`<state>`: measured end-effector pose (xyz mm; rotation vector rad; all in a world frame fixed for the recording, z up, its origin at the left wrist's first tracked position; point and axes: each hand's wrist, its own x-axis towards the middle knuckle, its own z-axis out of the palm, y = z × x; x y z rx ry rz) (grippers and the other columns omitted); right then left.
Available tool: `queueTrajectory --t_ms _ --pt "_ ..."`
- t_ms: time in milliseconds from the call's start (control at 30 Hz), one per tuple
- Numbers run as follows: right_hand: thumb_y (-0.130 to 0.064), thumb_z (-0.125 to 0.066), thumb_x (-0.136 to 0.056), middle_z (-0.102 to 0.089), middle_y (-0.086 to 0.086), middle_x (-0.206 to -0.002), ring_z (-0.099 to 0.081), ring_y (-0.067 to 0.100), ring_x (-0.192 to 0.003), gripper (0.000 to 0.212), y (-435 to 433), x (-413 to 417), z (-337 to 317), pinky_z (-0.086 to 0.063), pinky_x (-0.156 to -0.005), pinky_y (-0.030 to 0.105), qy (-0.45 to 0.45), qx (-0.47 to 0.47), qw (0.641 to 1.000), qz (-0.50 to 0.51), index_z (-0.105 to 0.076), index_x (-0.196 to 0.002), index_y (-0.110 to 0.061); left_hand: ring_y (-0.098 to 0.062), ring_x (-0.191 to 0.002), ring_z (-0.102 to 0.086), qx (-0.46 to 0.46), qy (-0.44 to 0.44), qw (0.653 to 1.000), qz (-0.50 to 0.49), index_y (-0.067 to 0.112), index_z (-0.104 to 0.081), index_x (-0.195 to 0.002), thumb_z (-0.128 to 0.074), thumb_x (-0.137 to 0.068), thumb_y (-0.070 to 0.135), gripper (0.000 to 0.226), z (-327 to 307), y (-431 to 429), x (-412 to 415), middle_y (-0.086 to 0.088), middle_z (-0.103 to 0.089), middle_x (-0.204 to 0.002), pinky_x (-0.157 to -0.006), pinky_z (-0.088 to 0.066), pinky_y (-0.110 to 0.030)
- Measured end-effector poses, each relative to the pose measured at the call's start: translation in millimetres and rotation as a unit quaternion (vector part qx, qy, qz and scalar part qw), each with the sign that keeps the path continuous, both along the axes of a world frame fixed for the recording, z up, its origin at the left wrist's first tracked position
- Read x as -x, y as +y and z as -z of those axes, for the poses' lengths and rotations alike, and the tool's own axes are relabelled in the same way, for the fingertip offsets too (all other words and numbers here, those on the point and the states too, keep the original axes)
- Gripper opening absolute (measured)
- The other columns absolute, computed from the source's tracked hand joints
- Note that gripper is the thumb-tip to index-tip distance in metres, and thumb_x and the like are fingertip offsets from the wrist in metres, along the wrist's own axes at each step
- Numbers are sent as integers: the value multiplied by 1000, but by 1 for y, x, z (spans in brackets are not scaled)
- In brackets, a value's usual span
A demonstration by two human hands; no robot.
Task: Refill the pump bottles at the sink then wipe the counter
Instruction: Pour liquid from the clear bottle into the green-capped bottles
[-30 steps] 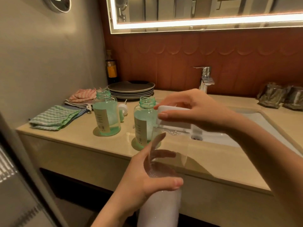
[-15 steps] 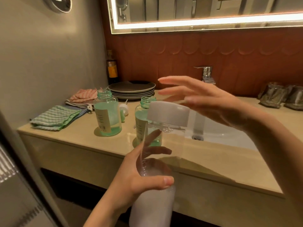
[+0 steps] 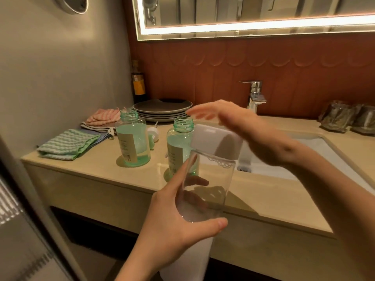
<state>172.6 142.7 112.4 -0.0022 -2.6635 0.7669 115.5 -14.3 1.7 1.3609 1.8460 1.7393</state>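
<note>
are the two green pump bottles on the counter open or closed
Open. The left green pump bottle and the right green pump bottle both show bare threaded necks, no pump on top.

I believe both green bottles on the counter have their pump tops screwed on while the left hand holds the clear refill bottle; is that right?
Not quite. The head view shows the left green bottle and the right green bottle open, threaded necks bare, without pump tops. The left hand does hold the clear refill bottle.
</note>
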Motion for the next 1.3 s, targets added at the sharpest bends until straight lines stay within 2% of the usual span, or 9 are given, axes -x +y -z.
queueTrajectory --t_ms 100,233,333,400,600,767,1033,1200,1300 --pt "-49 -49 -76 -47 -3 -141 -43 13 -130 67 11 -14 -8 -35 -107 36 -93 137 978 -125 -41 -137 -23 -13 -76 -68 2 3 1000 12 44 -39 -136 -81 -45 41 101 0 -4 5 13 -66 -105 -72 -51 -21" --pt "-53 -64 -63 -68 -14 -106 -62 3 -99 51 21 -17 1 -51 -76 18 -53 109 988 -96 -64 -108 -31 -14 -77 -68 3 22 1000 8 55 -40 -132 -81 -45 41 97 1 -6 5 14 -65 -106 -73 -53 -22" --pt "-71 -55 -59 -63 -20 -72 -55 -4 -64 52 16 -10 4 -42 -55 13 20 -3 1000 -12 -65 -82 -26 -12 -76 -68 10 32 999 4 67 -37 -125 -80 -45 42 94 4 -4 0 17 -63 -105 -74 -53 -22" --pt "-75 -47 -61 -59 -19 -67 -50 -3 -59 55 11 -9 6 -38 -51 11 45 -52 998 9 -62 -76 -24 -13 -77 -67 8 28 1000 2 67 -36 -125 -81 -46 42 95 6 -2 -1 17 -63 -105 -73 -53 -22" --pt "-78 -56 -59 -63 -14 -116 -58 2 -106 71 16 -13 2 -52 -81 21 -28 74 991 -105 -56 -118 -38 -12 -80 -67 12 12 999 41 43 -38 -138 -80 -46 40 101 4 -5 8 13 -65 -108 -72 -50 -18" --pt "-58 -58 -67 -66 -17 -101 -60 2 -96 44 5 -8 8 -52 -74 20 40 4 996 -77 -65 -105 -36 -13 -84 -67 17 41 999 5 39 -44 -134 -82 -48 42 95 7 -9 5 13 -64 -108 -74 -49 -17" --pt "-57 -53 -74 -67 -11 -86 -61 3 -81 47 -18 18 10 -49 -65 16 125 -62 989 -56 -71 -97 -20 -3 -95 -61 14 94 988 -122 65 -19 -134 -77 -46 54 106 14 -20 8 26 -57 -112 -88 -48 -32" --pt "-58 -54 -83 -66 -13 -103 -58 -6 -85 49 -36 43 6 -46 -75 7 134 -63 988 -37 -67 -112 -20 11 -96 -56 7 99 979 -181 61 -26 -133 -89 -49 31 109 6 -34 35 25 -60 -108 -74 -38 1" --pt "-43 -47 -93 -65 -9 -110 -56 -2 -94 39 -41 57 1 -43 -82 13 153 -29 987 -42 -65 -116 -17 4 -92 -62 -23 85 969 -230 48 -30 -140 -86 -46 38 110 -6 -48 60 22 -60 -113 -77 -47 -10"
